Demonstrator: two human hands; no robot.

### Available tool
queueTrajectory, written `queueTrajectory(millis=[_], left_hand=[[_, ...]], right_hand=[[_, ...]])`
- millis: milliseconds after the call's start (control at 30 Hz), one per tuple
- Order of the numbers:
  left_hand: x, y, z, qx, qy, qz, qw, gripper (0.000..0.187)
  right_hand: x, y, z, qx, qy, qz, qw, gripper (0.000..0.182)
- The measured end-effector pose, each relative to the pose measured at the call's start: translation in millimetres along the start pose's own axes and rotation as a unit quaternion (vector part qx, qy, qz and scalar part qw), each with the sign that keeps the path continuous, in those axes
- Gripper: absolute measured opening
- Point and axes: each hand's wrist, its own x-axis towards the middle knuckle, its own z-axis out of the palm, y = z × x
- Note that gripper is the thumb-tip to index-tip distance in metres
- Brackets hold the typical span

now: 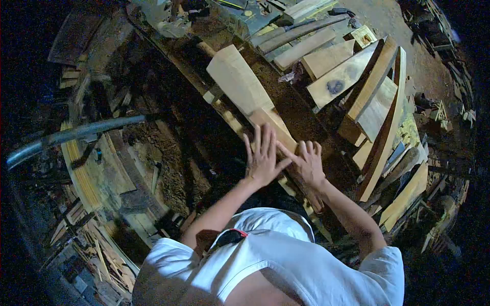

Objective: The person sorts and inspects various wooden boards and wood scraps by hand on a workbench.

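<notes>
A pale, wide wooden board [237,76] lies lengthwise on a dark bench. At its near end is a narrower wooden block [274,121], overlapping the board in this view. My left hand [263,159] has its fingers spread, and the fingertips are at the block's left edge. Round the block's near end my right hand [309,164] is closed, one digit stretched across the top toward my left hand and the other fingers bent over the far side. The two hands nearly meet.
To the right lie several cut planks, including a board with a dark knot [335,86] and a long curved plank [388,132]. A metal pipe [97,127] crosses the left side. Wood scraps [99,255] are heaped at the lower left.
</notes>
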Motion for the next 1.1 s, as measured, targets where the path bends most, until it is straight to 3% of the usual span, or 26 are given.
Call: queueTrajectory(millis=[67,167,233,300,367,467,567,633,667,700,767,867,967,1100], left_hand=[[22.3,-25.7,-13.2,0.0,0.019,-0.042,0.999,0.096],[65.2,-83.4,-23.1,0.002,0.12,-0.064,0.991,0.093],[99.8,-121.1,-31.1,-0.119,0.181,-0.084,0.973,0.09],[134.2,-157.4,-39.2,-0.145,0.202,-0.078,0.965,0.091],[157.3,-180.2,-46.7,-0.146,0.242,-0.088,0.955,0.092],[170.5,-186.6,-57.8,-0.174,0.214,-0.115,0.954,0.094],[159.5,-161.0,-53.3,-0.192,0.214,-0.128,0.949,0.095],[136.5,-138.8,-30.4,-0.111,0.179,-0.14,0.968,0.096],[120.3,-108.8,-24.3,-0.178,0.208,-0.104,0.956,0.096],[103.2,-89.9,-11.6,-0.132,0.208,-0.084,0.966,0.095],[65.4,-32.7,-5.1,-0.099,0.139,-0.112,0.979,0.095],[16.4,13.7,26.9,-0.109,0.144,-0.028,0.983,0.096],[-1.4,31.3,32.2,-0.103,0.092,-0.032,0.99,0.099],[21.1,7.1,19.4,-0.146,0.086,-0.009,0.985,0.098]], right_hand=[[42.2,-5.3,-0.5,0.019,0.029,-0.016,0.999,0.072],[117.2,-20.2,4.0,0.065,0.12,-0.041,0.99,0.069],[167.6,-24.5,15.9,0.031,0.141,-0.071,0.987,0.058],[222.4,-37.2,25.4,0.013,0.12,-0.042,0.992,0.044],[260.4,-49.9,16.6,0.022,0.063,-0.004,0.998,0.04],[276.7,-56.0,9.1,0.027,0.034,0.02,0.999,0.039],[242.7,-52.3,4.9,0.046,0.067,0.015,0.997,0.04],[200.0,-43.6,8.4,0.042,0.057,0.024,0.997,0.044],[170.1,-37.9,10.9,0.065,0.072,0.028,0.995,0.047],[139.6,-32.2,9.5,0.057,0.053,0.032,0.996,0.049],[75.7,-21.7,17.3,0.039,0.038,0.045,0.998,0.052],[-10.6,-4.9,48.1,0.028,0.068,0.047,0.996,0.05],[-32.8,-1.4,37.3,0.033,0.008,0.051,0.998,0.047],[-2.5,-3.3,32.6,0.066,-0.006,0.073,0.995,0.05]])
